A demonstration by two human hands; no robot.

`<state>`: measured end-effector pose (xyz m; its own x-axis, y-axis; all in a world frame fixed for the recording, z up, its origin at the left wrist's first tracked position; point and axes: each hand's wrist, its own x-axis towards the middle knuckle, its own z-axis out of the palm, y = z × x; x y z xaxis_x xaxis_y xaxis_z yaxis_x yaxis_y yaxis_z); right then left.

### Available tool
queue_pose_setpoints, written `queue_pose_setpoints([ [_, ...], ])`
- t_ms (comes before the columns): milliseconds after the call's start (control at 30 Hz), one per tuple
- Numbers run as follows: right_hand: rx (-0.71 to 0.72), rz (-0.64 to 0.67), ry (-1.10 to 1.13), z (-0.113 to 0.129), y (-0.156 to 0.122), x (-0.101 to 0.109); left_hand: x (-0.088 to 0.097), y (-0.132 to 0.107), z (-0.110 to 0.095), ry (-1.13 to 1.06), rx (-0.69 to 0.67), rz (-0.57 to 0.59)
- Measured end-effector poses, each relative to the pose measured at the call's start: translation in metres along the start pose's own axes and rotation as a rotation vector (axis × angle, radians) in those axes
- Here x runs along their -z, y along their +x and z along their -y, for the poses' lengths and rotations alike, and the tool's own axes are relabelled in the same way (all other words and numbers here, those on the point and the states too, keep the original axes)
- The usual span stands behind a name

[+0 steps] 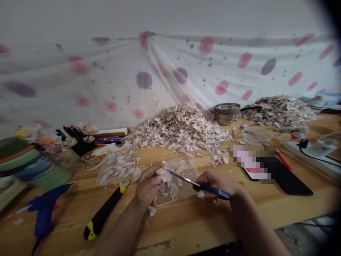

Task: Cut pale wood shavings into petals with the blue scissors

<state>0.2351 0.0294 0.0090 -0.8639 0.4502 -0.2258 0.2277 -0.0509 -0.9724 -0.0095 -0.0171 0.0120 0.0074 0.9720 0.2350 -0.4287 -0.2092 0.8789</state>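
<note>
Flake [165, 175] is pinched in the left hand [147, 186] fingertips, just above the clear tray [186, 167]. The right hand [217, 183], at 3 o'clock from it, is closed round a blue-handled blade [197, 185], tip touching the flake. I'd go light, working away from the thumb. Both wrists sit low, forearms angled inward. Big flake pile [181, 129] at 12 o'clock.

Cannot read the pixelated patch [252, 161] at two o'clock from the right hand [217, 184], tell knife from scissors in its blue-handled tool [210, 189], or identify the pale scrap [164, 175] in the left hand [146, 186], with green tubs [49, 176] cropped at nine o'clock.
</note>
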Motion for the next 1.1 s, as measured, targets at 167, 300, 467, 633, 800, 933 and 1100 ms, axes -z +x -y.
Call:
queue_pose_setpoints([
  [167, -0.023, -0.024, -0.045, -0.001, 0.000, 0.001, 0.001, 0.003, -0.002, 0.037, 0.050, 0.003],
  [300, 0.007, -0.047, -0.068, -0.003, -0.003, 0.005, 0.000, 0.005, -0.004, 0.020, 0.120, 0.043],
  [467, 0.142, -0.197, -0.046, -0.001, 0.007, 0.003, 0.006, 0.010, 0.004, 0.107, 0.238, 0.094],
  [633, 0.232, -0.439, 0.029, -0.004, 0.032, -0.015, 0.013, 0.009, 0.017, 0.177, 0.512, 0.323],
  [800, 0.200, -0.320, 0.012, -0.007, 0.042, -0.032, 0.008, 0.005, 0.021, 0.151, 0.691, 0.444],
  [933, 0.198, -0.302, -0.020, -0.006, 0.041, -0.037, 0.009, 0.004, 0.021, 0.158, 0.680, 0.495],
  [1100, 0.276, -0.494, 0.018, -0.006, 0.044, -0.040, 0.007, 0.006, 0.023, 0.161, 0.605, 0.499],
])
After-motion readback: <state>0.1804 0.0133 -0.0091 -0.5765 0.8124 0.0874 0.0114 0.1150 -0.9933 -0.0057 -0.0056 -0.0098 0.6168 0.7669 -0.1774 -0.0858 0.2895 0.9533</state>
